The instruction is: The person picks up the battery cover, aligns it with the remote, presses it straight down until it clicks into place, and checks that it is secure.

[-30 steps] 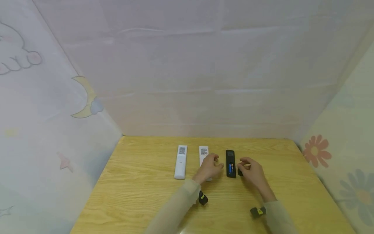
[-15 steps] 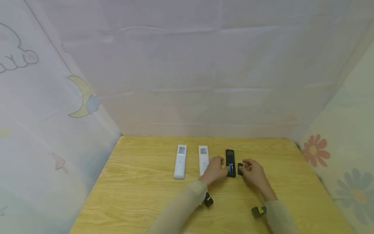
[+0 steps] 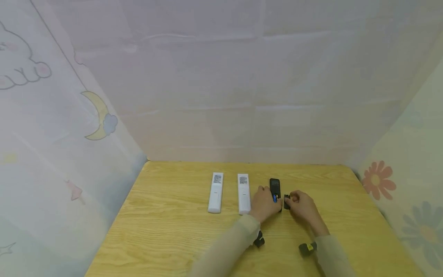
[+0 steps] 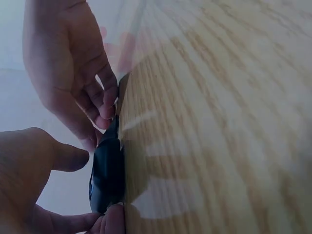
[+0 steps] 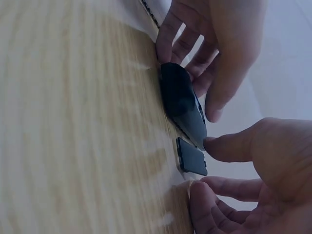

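A black remote control (image 3: 275,185) lies back up on the table, its battery bay uncovered and a blue battery (image 3: 275,198) showing inside. My left hand (image 3: 265,203) spans it from the left: fingertips touch its far side, while the thumb (image 4: 73,159) hovers over its back. Just right of the remote is its small black battery cover (image 5: 191,158), flat on the wood. Around that cover my right hand (image 3: 304,208) is spread, thumb (image 5: 229,147) at one end and fingertips (image 5: 199,187) close to the other, without a firm pinch on it.
Two white remote controls, one at far left (image 3: 215,195) and one nearer (image 3: 243,195), lie back up to the left of my left hand. The wooden table (image 3: 166,215) ends at a pale cloth wall behind, with printed cloth at both sides.
My left hand has moved right, from beside the nearer white remote to the black remote, partly covering its battery bay. The right hand stays by the cover, its fingers slightly shifted.
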The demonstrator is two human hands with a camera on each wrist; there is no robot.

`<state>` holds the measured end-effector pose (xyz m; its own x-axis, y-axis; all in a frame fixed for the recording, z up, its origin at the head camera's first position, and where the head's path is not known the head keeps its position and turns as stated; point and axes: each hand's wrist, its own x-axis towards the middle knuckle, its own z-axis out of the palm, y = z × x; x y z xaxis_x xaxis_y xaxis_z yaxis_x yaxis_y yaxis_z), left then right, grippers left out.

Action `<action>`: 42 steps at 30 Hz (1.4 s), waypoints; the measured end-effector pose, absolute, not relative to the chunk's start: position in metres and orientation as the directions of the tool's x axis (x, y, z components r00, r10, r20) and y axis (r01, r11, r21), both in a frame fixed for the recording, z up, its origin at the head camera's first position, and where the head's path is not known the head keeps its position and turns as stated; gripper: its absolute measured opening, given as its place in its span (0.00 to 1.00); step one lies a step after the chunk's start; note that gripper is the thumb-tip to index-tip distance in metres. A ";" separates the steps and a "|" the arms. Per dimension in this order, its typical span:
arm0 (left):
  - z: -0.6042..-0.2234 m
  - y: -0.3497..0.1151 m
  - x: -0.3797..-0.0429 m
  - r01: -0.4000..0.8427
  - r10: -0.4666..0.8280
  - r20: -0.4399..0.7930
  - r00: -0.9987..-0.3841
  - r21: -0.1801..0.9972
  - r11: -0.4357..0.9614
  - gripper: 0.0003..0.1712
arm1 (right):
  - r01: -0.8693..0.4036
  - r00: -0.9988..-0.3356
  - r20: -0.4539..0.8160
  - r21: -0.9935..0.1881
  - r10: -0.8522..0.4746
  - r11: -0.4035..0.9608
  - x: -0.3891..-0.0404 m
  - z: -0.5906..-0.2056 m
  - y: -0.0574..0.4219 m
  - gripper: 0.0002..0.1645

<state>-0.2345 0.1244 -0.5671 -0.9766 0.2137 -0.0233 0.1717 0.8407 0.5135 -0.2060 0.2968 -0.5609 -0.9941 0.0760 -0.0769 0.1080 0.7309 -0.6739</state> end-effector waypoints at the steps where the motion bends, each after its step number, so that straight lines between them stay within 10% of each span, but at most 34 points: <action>1: -0.567 0.125 -0.234 0.171 0.210 -0.021 -0.977 0.502 0.848 0.41 | 0.110 -0.994 -0.079 -0.675 0.077 0.730 -0.207 -0.561 0.296 0.31; 29: -0.555 0.140 -0.226 0.116 0.145 -0.053 -0.988 0.367 0.923 0.31 | 0.150 -0.989 -0.096 -0.660 0.116 0.736 -0.216 -0.566 0.297 0.26; 42: -0.549 0.135 -0.226 0.092 0.153 -0.077 -0.985 0.516 0.852 0.29 | 0.137 -0.990 -0.083 -0.654 0.110 0.744 -0.217 -0.569 0.300 0.25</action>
<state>-0.2264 0.1351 -0.5491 -0.9852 0.1532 -0.0772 0.0920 0.8516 0.5161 -0.2173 0.3003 -0.5691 -0.9905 0.1099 -0.0828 0.1372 0.7436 -0.6544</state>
